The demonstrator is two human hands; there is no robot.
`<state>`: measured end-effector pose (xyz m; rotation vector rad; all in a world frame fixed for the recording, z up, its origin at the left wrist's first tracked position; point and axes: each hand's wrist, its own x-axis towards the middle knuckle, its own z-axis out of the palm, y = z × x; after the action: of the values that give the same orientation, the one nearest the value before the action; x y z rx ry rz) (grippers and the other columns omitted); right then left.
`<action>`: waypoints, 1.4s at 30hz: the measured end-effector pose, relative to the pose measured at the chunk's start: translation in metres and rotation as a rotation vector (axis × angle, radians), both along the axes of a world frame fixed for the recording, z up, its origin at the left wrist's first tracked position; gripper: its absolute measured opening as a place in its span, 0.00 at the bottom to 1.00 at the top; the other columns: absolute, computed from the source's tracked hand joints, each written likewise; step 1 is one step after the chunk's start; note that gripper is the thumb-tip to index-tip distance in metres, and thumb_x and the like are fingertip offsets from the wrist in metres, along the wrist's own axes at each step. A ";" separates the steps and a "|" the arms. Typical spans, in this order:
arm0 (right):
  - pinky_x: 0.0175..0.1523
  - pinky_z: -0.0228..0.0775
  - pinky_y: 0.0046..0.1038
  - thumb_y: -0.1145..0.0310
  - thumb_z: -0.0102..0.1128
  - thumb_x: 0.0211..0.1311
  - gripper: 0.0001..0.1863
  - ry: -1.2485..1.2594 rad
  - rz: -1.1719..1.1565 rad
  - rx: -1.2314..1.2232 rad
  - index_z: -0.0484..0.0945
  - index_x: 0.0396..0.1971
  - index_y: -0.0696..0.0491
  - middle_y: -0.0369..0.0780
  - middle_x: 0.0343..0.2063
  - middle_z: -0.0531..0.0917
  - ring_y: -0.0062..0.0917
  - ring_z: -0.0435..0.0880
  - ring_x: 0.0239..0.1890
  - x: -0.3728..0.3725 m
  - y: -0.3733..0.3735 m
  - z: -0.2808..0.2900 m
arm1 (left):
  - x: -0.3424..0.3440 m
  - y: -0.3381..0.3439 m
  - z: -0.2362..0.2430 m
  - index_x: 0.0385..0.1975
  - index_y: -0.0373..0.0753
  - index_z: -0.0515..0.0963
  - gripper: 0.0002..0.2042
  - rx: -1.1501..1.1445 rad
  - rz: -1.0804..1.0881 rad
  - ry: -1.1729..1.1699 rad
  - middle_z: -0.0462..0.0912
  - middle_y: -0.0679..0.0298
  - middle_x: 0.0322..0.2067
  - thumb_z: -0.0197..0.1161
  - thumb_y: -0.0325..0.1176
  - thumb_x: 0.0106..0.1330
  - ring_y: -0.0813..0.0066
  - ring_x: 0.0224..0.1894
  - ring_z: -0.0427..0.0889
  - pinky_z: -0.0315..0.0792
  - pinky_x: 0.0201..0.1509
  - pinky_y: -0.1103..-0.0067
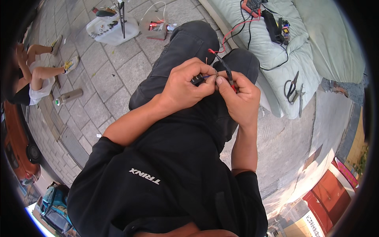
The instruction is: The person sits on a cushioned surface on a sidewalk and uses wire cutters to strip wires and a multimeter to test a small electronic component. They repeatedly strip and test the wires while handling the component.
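Observation:
My left hand [183,87] is closed around a small black part [197,80] with a short blue wire coming out of it. Close beside it, my right hand [244,99] pinches with thumb and forefinger, and the fingertips of both hands meet over thin wire ends too small to make out. A black test lead [225,66] with red at its end passes into the right hand's fingers. Its red cord [224,41] runs up to a red and black multimeter [252,5] on a pale green quilted pad. Both hands are above my knees.
A black casing [272,27] with an exposed circuit board [285,31] lies on the pad [272,85], near scissors [292,89] and a slim metal tool [301,100]. A white jug [130,29], a plastic tub [160,36] and a bottle [70,96] are on the paving. Another person [37,75] sits at left.

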<state>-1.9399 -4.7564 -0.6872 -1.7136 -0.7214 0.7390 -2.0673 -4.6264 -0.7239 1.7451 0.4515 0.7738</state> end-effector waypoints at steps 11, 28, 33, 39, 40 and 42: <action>0.27 0.69 0.24 0.74 0.74 0.57 0.11 -0.779 0.098 0.037 0.83 0.39 0.57 0.36 0.24 0.82 0.20 0.78 0.21 0.007 0.001 -0.003 | -0.002 -0.001 0.010 0.40 0.33 0.85 0.04 -0.211 -0.160 0.051 0.84 0.66 0.32 0.67 0.24 0.69 0.83 0.30 0.81 0.76 0.35 0.83; 0.44 0.75 0.18 0.77 0.68 0.69 0.11 -0.055 0.003 0.026 0.83 0.49 0.60 0.36 0.40 0.89 0.13 0.83 0.38 0.003 -0.011 -0.003 | 0.000 0.004 0.020 0.47 0.31 0.85 0.08 -0.801 -0.283 0.185 0.83 0.69 0.30 0.64 0.27 0.74 0.87 0.23 0.71 0.65 0.26 0.86; 0.49 0.75 0.18 0.77 0.68 0.69 0.14 0.028 0.104 -0.006 0.83 0.52 0.62 0.34 0.41 0.87 0.12 0.82 0.41 0.012 -0.011 0.001 | 0.000 0.007 0.015 0.49 0.31 0.85 0.10 -0.778 -0.314 0.126 0.83 0.69 0.30 0.64 0.29 0.75 0.87 0.23 0.72 0.66 0.26 0.86; 0.42 0.72 0.17 0.73 0.66 0.68 0.13 0.138 0.158 -0.004 0.85 0.50 0.60 0.31 0.33 0.85 0.11 0.78 0.36 0.021 -0.001 0.001 | -0.001 0.003 0.013 0.44 0.32 0.82 0.07 -0.677 -0.258 0.102 0.84 0.67 0.32 0.66 0.29 0.73 0.87 0.26 0.77 0.72 0.28 0.86; 0.41 0.71 0.17 0.73 0.66 0.69 0.13 0.165 0.198 -0.047 0.85 0.50 0.60 0.30 0.32 0.84 0.11 0.77 0.35 0.024 -0.001 0.011 | -0.001 -0.001 0.015 0.43 0.33 0.81 0.06 -0.685 -0.234 0.088 0.84 0.67 0.33 0.66 0.28 0.73 0.87 0.26 0.78 0.72 0.28 0.85; 0.35 0.67 0.19 0.72 0.65 0.69 0.09 0.067 0.198 -0.093 0.87 0.43 0.61 0.30 0.27 0.82 0.11 0.74 0.30 0.025 0.001 0.012 | -0.004 0.002 0.022 0.42 0.34 0.79 0.06 -0.677 -0.267 0.126 0.83 0.67 0.32 0.66 0.29 0.74 0.85 0.26 0.79 0.71 0.30 0.84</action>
<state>-1.9146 -4.7553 -0.6751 -1.7075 -0.8290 0.9759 -2.0718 -4.6245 -0.7018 1.1830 0.4826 0.2665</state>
